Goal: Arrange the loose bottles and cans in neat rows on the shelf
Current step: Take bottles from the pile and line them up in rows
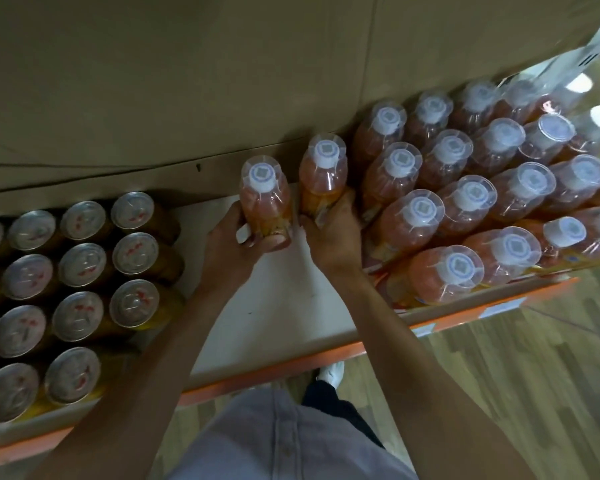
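Observation:
Two orange-drink bottles with white caps under clear covers stand at the back of the white shelf [284, 306]. My left hand [238, 242] grips the left bottle [264, 199] round its lower body. My right hand [333, 233] grips the right bottle [323, 178], which stands beside the rows of the same bottles [465, 202] filling the shelf's right side. Rows of silver-topped cans [77, 271] fill the left side.
A brown cardboard wall [222, 81] rises directly behind the shelf. The shelf's orange front edge [291, 365] runs across the lower view, with wooden floor [499, 358] and my shoe [333, 374] below it. Bare white shelf lies between cans and bottles.

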`<control>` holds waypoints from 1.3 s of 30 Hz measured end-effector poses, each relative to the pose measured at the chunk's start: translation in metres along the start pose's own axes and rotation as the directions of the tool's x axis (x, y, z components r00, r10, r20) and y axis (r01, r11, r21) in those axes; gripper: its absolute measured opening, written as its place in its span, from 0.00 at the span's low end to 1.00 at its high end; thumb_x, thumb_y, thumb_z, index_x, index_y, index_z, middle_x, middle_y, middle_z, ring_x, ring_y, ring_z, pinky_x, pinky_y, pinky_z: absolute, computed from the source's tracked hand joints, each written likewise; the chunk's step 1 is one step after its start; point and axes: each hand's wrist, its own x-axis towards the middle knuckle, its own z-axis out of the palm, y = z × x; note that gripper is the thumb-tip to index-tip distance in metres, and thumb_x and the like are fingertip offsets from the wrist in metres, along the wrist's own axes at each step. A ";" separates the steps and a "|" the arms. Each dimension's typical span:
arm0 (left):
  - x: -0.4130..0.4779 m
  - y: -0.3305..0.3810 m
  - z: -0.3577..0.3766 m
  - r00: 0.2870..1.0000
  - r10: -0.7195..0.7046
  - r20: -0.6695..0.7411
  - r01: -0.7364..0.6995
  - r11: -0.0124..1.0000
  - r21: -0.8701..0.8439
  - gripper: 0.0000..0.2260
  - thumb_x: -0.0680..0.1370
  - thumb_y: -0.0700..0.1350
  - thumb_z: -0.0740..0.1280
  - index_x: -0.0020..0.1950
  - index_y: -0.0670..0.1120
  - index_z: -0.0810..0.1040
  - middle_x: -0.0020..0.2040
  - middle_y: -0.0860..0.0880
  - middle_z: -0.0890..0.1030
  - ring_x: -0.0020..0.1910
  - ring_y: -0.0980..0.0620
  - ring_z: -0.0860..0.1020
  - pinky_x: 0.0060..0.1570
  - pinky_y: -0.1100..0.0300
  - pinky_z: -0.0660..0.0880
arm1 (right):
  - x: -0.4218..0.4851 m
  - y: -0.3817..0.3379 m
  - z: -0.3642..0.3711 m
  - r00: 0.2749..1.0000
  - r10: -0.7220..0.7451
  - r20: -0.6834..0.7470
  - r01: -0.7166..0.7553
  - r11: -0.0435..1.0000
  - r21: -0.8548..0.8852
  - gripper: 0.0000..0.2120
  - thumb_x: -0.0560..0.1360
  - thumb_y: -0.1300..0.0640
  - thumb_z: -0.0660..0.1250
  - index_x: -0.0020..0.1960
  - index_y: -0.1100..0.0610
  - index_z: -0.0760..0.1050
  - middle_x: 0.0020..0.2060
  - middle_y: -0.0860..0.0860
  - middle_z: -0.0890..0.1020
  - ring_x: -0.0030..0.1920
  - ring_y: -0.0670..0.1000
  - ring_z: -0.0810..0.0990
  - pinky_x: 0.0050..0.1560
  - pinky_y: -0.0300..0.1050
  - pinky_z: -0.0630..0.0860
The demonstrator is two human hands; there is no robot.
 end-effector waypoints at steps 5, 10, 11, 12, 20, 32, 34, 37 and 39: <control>0.002 -0.004 -0.002 0.999 0.039 -0.007 -0.038 0.997 0.065 0.30 0.71 0.52 0.77 0.70 0.49 0.71 0.59 0.58 0.77 0.56 0.66 0.74 0.49 0.81 0.67 | 0.023 -0.010 0.006 0.994 0.092 0.054 -0.090 0.995 -0.041 0.33 0.75 0.53 0.74 0.72 0.59 0.62 0.62 0.56 0.77 0.62 0.58 0.78 0.63 0.56 0.76; 0.006 -0.009 -0.002 0.999 0.037 0.027 -0.038 0.999 0.038 0.31 0.71 0.55 0.76 0.71 0.48 0.70 0.65 0.51 0.78 0.62 0.55 0.76 0.55 0.71 0.70 | 0.038 -0.023 0.003 0.970 0.197 0.143 -0.165 0.964 -0.209 0.30 0.78 0.49 0.70 0.71 0.62 0.63 0.63 0.58 0.76 0.62 0.58 0.77 0.63 0.53 0.77; 0.006 -0.009 -0.002 0.999 0.033 0.027 -0.034 0.999 0.040 0.32 0.71 0.55 0.76 0.71 0.48 0.70 0.65 0.51 0.78 0.62 0.56 0.75 0.54 0.73 0.69 | 0.040 -0.024 0.002 0.962 0.227 0.149 -0.191 0.955 -0.225 0.28 0.78 0.49 0.70 0.70 0.62 0.66 0.62 0.57 0.76 0.61 0.58 0.77 0.62 0.52 0.77; 0.006 -0.009 -0.002 0.999 0.038 0.028 -0.038 0.999 0.033 0.33 0.71 0.57 0.76 0.71 0.48 0.70 0.64 0.52 0.78 0.61 0.57 0.75 0.52 0.76 0.68 | 0.041 -0.025 0.002 0.957 0.247 0.153 -0.205 0.947 -0.248 0.25 0.78 0.49 0.70 0.68 0.61 0.68 0.60 0.56 0.77 0.60 0.58 0.78 0.61 0.51 0.78; 0.007 -0.012 0.000 0.999 0.049 0.021 -0.049 0.999 -0.011 0.29 0.72 0.52 0.77 0.69 0.45 0.72 0.61 0.56 0.76 0.58 0.60 0.74 0.47 0.83 0.67 | 0.041 -0.035 -0.004 0.956 0.270 0.114 -0.199 0.884 -0.424 0.21 0.81 0.50 0.65 0.68 0.62 0.71 0.62 0.56 0.78 0.62 0.56 0.78 0.53 0.43 0.74; 0.006 -0.016 0.000 0.995 0.103 -0.002 -0.103 0.995 -0.002 0.30 0.70 0.59 0.74 0.68 0.47 0.73 0.61 0.53 0.80 0.59 0.57 0.77 0.50 0.80 0.69 | 0.044 -0.048 -0.011 0.932 0.274 0.237 -0.148 0.885 -0.441 0.17 0.82 0.54 0.63 0.66 0.63 0.73 0.62 0.60 0.79 0.63 0.59 0.78 0.63 0.49 0.76; 0.006 -0.014 0.000 0.996 0.094 -0.009 -0.094 0.996 -0.009 0.29 0.72 0.55 0.76 0.69 0.46 0.72 0.60 0.55 0.79 0.58 0.59 0.76 0.48 0.82 0.68 | 0.044 -0.048 -0.012 0.935 0.291 0.201 -0.182 0.884 -0.432 0.19 0.83 0.53 0.61 0.68 0.63 0.71 0.63 0.59 0.77 0.64 0.58 0.77 0.63 0.47 0.76; 0.005 -0.012 0.001 0.996 0.091 -0.018 -0.091 0.996 -0.015 0.28 0.73 0.48 0.76 0.69 0.44 0.72 0.59 0.56 0.76 0.53 0.68 0.74 0.47 0.83 0.67 | 0.042 -0.048 -0.013 0.932 0.302 0.202 -0.216 0.907 -0.362 0.18 0.82 0.52 0.63 0.68 0.61 0.72 0.62 0.57 0.78 0.63 0.56 0.77 0.53 0.43 0.73; 0.004 -0.012 0.002 0.996 0.093 -0.012 -0.093 0.995 -0.020 0.28 0.73 0.47 0.76 0.70 0.44 0.71 0.59 0.56 0.76 0.53 0.70 0.73 0.47 0.83 0.67 | 0.040 -0.046 -0.014 0.941 0.284 0.182 -0.211 0.917 -0.339 0.19 0.82 0.49 0.63 0.67 0.61 0.72 0.58 0.54 0.78 0.61 0.55 0.77 0.48 0.41 0.70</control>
